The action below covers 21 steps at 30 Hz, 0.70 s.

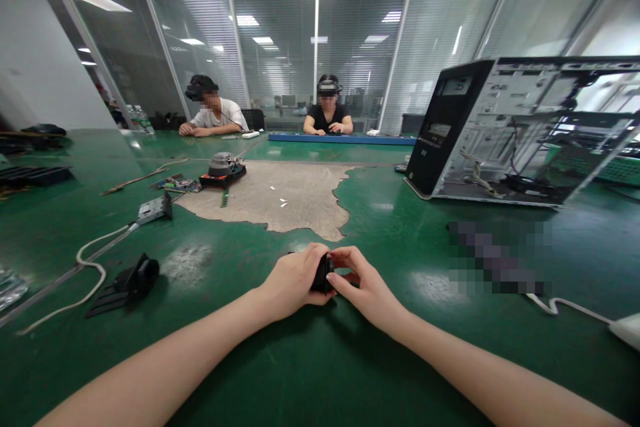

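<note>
In front of me, just above the green tabletop (300, 360), a small black object (323, 278) sits between my two hands. Its exact kind cannot be made out, since fingers cover most of it. My left hand (293, 280) wraps around its left side, fingers closed. From the right, my right hand (363, 283) touches the object with thumb and bent fingers, pinching its near end. To the left of my hands lies a black plastic part (133, 280) with a round opening, apart from both hands.
An opened computer case (450, 127) stands at the right. A cooler with a fan (223, 167), a circuit board (179, 183) and a metal bracket (154, 208) lie left of the bare patch (295, 193). Two people (327, 113) sit across the table. A blurred dark item (493, 257) lies right.
</note>
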Available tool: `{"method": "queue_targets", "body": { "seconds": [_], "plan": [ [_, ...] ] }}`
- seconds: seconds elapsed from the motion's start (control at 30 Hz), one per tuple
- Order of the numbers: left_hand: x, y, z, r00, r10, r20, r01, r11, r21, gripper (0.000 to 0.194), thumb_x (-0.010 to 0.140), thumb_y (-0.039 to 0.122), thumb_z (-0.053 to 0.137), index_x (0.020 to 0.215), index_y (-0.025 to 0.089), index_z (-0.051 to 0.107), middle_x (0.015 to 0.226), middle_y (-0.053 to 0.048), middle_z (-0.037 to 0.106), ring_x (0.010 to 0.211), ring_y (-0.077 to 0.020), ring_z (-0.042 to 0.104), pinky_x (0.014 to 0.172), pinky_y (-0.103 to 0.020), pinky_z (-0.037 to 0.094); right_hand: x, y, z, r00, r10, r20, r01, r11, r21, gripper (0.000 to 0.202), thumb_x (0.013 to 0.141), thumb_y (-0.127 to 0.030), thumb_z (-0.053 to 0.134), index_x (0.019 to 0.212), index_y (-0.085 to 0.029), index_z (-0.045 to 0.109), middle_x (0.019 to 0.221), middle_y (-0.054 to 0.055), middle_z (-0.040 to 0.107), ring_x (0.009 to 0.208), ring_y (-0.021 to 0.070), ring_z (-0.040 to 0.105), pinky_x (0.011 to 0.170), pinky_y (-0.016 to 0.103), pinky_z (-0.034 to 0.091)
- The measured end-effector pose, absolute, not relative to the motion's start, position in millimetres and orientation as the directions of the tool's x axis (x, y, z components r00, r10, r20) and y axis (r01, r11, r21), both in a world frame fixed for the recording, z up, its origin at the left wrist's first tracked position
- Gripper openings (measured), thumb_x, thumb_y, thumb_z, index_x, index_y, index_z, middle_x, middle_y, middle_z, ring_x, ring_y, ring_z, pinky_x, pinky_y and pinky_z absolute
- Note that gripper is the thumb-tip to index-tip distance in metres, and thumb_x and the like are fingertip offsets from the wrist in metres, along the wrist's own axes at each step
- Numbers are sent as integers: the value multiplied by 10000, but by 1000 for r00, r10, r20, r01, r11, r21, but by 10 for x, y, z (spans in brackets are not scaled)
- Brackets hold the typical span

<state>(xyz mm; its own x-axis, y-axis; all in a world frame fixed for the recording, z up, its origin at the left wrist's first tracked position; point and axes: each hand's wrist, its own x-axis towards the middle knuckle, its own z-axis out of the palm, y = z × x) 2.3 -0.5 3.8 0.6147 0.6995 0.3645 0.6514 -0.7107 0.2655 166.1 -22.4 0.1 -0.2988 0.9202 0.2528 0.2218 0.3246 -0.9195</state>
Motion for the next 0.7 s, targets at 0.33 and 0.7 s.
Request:
{"method": "queue_targets", "body": {
  "seconds": [0.33,0.7],
  "plan": [
    [20,-5,37,609,703,368,652,-708,273,545,643,313,598,1092,211,306,1034,-51,492,831,-209,557,697,-326,448,1678,-251,17,-280,886,370,236,436,-868,160,738,-221,518,897,-204,509,969,42,513,911,161,520,677,269,478],
    [19,-14,51,621,697,359,646,-714,269,545,641,290,598,1095,213,306,1036,-51,494,829,-205,555,698,-319,443,1682,-249,21,-346,911,225,204,308,-929,215,744,-226,521,947,-206,454,894,22,534,800,131,552,638,253,481]
  ]
}}
